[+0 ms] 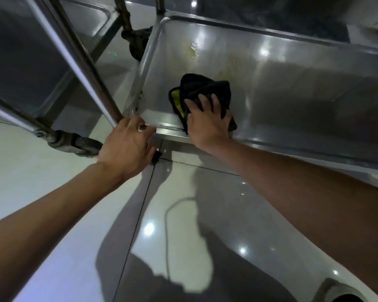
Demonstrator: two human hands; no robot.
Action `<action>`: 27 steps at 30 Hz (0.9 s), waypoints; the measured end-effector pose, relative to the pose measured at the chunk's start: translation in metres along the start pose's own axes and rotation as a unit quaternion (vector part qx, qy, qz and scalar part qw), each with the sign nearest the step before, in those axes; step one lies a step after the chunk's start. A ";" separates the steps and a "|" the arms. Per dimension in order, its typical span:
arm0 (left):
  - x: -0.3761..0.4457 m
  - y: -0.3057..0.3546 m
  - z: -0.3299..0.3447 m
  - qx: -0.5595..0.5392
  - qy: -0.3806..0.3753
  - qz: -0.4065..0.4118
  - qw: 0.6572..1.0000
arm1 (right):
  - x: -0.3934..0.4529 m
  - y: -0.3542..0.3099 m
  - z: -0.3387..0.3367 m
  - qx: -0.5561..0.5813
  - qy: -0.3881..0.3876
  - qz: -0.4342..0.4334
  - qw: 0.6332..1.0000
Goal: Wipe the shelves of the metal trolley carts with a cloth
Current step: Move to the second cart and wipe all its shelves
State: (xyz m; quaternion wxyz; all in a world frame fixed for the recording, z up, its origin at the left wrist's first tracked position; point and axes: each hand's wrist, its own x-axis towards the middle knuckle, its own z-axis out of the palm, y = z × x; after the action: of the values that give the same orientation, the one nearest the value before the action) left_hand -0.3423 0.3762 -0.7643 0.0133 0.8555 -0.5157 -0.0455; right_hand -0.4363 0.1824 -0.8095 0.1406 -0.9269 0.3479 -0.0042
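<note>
Head view looks down past your two bare forearms at the pale glossy tiled floor [52,182], where a dark grout line runs up toward the cart and a thin cord-like curve shows in the sheen. Your left hand [127,149] curls its fingers round the near corner of the stainless steel trolley cart's low tray shelf [303,94], at the foot of the slanting metal upright post [85,68], and it seems to be steadying the cart. Just beside it, your right hand [207,120] lies on the crumpled black cloth with a yellow inner face [202,90], fingers spread fairly straight and pressing it flat to the tray floor near the front lip rather than gripping it. As for progress, you look to be in the middle of this shelf: the patch around the cloth shines fairly evenly, but farther in, a yellowish smear with a small raised blob [193,51] sits well apart from the cloth, with a faint yellowish haze trailing back from it, so that stretch is not yet done. To reach it, the post and the raised tray rim crowd your left side. A dark caster wheel [79,144] sits near your left wrist, and beyond the post the second steel cart's shelf [26,62] shows no clear sign either way of wiping.
</note>
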 end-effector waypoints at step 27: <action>0.069 0.065 -0.004 -0.013 0.001 -0.003 1.000 | 0.012 0.094 -0.016 0.000 0.029 -0.073 0.997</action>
State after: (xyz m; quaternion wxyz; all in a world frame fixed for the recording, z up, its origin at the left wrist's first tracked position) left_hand -0.3674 0.2849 -0.7603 0.0250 0.8566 -0.5128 -0.0518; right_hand -0.4893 0.1030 -0.8200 0.1296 -0.9493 0.2834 -0.0412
